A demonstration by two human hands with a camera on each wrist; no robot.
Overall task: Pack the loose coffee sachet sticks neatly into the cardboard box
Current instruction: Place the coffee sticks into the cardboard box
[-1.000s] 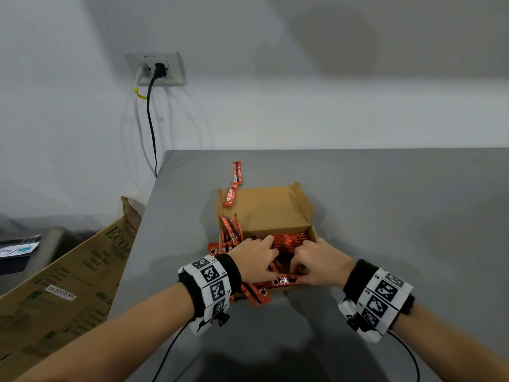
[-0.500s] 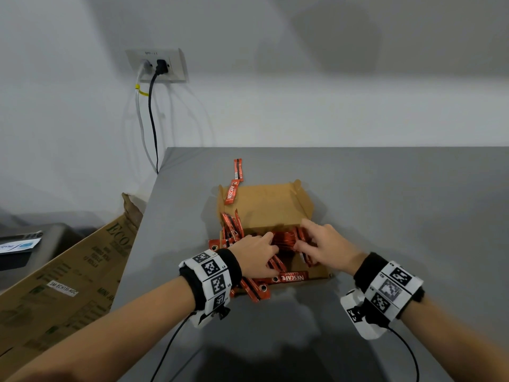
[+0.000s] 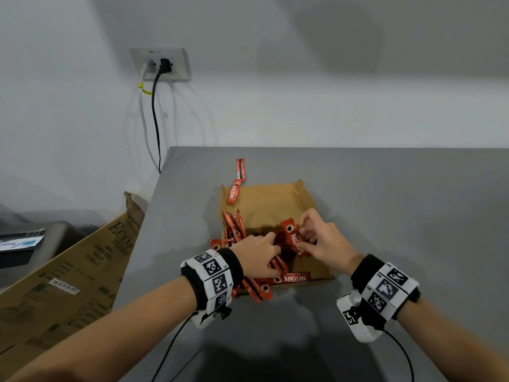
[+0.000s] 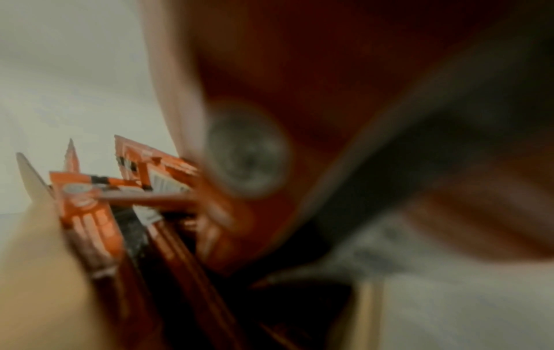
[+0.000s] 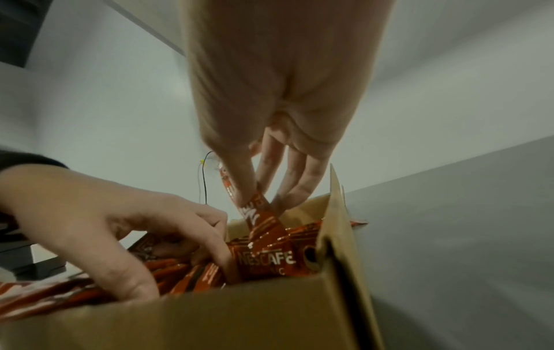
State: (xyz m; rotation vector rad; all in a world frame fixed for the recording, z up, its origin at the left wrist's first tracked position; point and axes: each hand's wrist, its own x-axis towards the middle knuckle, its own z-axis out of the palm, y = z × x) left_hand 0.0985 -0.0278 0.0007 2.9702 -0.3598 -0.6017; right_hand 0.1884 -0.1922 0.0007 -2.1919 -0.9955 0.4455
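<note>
On the grey counter point(image 3: 385, 216) sits an open cardboard box point(image 3: 264, 205), its flaps spread, partly filled with red Nescafé coffee sachet sticks point(image 5: 270, 260). The right hand point(image 3: 323, 241) reaches in from the box's right side; its grip is grasping one sachet stick point(image 3: 292, 238), pinched between thumb and fingers point(image 5: 299, 187) and lifted at a tilt above the heap, with its printed face up. The left hand point(image 3: 257, 256) is over the near-left part of the box, fingers curled down into the pile of sticks; the right wrist view shows them dug among the sachets, though whether its grip is clenched on any particular stick cannot be told. The left wrist view is heavily blurred, showing only red sticks close up.

Several sticks point(image 3: 234, 227) stand upright against the box's left wall, and a few more point(image 3: 259, 290) spill over its near edge onto the counter. Two sticks point(image 3: 240, 168) lie beyond the box's far-left corner, one resting on the rim.

Beside the counter leans a large printed carton point(image 3: 68, 279), and a wall socket point(image 3: 161, 64) holds two plugs.
</note>
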